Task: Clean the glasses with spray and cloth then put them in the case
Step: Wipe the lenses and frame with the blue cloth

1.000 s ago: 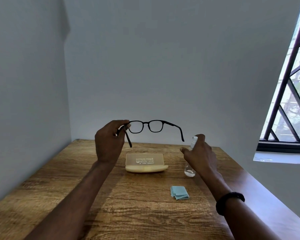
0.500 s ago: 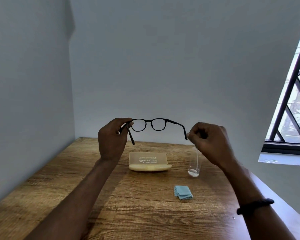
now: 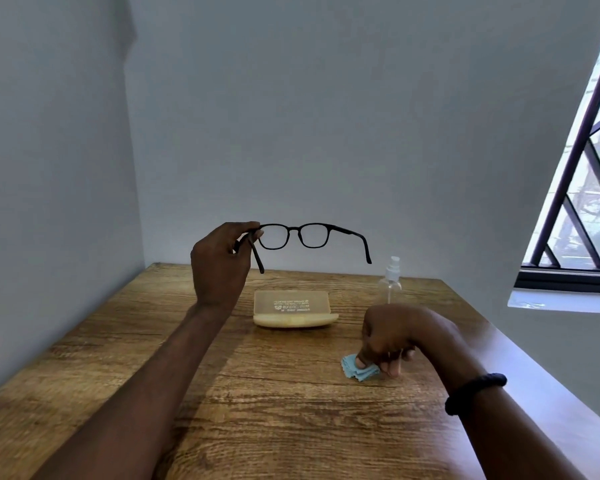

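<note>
Black-framed glasses (image 3: 293,236) hang in the air above the table, pinched at one temple hinge by the curled fingers of the left hand (image 3: 222,261), their arms unfolded. Lower down, the right hand (image 3: 392,336) has its fingertips closed on the folded blue cloth (image 3: 352,367) lying on the wooden table (image 3: 257,393). Behind it stand the clear spray bottle (image 3: 390,282) and, left of that, the shut beige glasses case (image 3: 293,308), in a corner of pale grey walls (image 3: 326,116) with a barred window (image 3: 582,202) to the right.
</note>
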